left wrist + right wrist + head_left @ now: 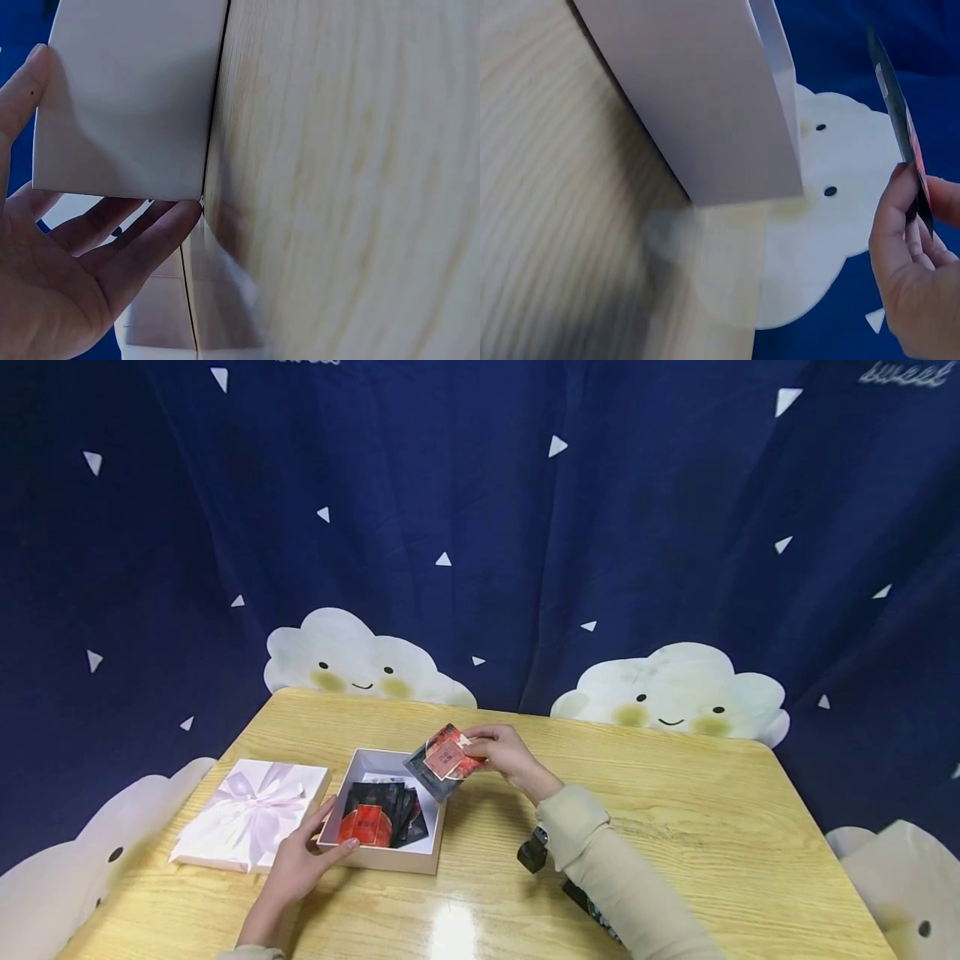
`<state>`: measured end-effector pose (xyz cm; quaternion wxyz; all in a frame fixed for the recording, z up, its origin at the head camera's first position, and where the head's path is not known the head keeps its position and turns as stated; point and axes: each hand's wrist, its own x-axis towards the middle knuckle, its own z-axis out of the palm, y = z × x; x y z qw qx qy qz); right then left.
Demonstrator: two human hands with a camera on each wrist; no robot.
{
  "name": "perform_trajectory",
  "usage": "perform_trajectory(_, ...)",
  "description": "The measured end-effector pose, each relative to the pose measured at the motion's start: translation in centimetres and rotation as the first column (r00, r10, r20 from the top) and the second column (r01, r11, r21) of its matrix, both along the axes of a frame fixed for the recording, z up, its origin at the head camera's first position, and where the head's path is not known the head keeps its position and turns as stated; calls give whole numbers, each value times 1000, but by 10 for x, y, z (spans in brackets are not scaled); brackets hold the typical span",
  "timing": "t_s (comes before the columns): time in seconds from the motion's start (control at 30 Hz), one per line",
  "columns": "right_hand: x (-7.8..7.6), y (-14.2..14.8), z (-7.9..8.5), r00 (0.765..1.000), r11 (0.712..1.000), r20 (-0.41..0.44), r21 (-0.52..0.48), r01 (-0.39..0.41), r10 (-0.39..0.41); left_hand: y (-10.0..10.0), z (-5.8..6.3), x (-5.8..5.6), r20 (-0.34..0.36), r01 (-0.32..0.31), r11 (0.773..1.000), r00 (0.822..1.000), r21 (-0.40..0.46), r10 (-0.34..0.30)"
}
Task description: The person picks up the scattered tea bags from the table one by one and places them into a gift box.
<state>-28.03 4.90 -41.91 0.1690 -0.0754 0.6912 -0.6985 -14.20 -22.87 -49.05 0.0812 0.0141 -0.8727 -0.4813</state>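
A pale open gift box (393, 858) stands on the table with several black-and-red sachets (367, 823) inside. My left hand (300, 865) holds its near left corner: the thumb lies at the front rim, the fingers against the left side. The left wrist view shows that hand's fingers (154, 244) at the box's plain wall (131, 97). Over the box's right edge, my right hand (512, 758) pinches one flat black-and-red sachet (444, 764) between thumb and fingers. In the right wrist view this sachet (897, 105) appears nearly edge-on, raised beside the box.
A white lid (217, 835) with a pale ribbon bow (255, 806) lies left of the box. A small black object (532, 850) is by the right sleeve, and a dark patterned item (588, 910) is partly hidden under that forearm. Behind the table (712, 827) hangs a blue curtain (480, 485).
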Motion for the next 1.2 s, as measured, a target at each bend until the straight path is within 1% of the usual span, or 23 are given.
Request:
perform_trajectory(0.17, 4, -19, -7, 1000, 999, -3, 48, -22, 22, 0, 0, 0, -10, -11, 999, 1000, -36, 10)
perform_trajectory(0.4, 14, -49, -18, 995, 989, -40, 122, -86, 91, 0, 1, 1, 4, -7, 1000, 1000, -21, 7)
perform_trajectory(0.6, 20, -65, -23, 992, 981, -19, 146, -124, 128, 0, -1, 1, -2, -9, 1000, 1000, -21, 9)
perform_trajectory(0.7, 23, -64, -22, 990, 979, -30, 155, -130, 136, 0, -1, 1, -14, 0, 1000, 1000, 7, 1)
perform_trajectory(0.8, 32, -58, -7, 989, 981, -36, 142, -135, 141, 1, 0, 0, -12, 3, 999, 1000, 34, -3)
perform_trajectory(0.83, 32, -55, -7, 989, 982, -36, 131, -134, 140, 1, 0, 0, -10, 3, 999, 1000, 42, -2)
perform_trajectory(0.93, 32, -49, -6, 989, 987, -26, 72, -140, 142, 1, 0, 0, 1, -6, 999, 1000, 43, 6)
perform_trajectory(1.03, 25, -41, -16, 988, 988, -27, 10, -153, 153, 2, 0, -1, 3, -1, 998, 1000, 61, 0)
perform_trajectory(1.07, 25, -38, -16, 986, 987, -28, -3, -162, 162, 2, -1, 0, 3, -1, 998, 1000, 63, 1)
perform_trajectory(1.2, 29, -26, -14, 981, 982, -28, -4, -191, 190, 2, -1, 0, 5, -7, 998, 1000, 64, 7)
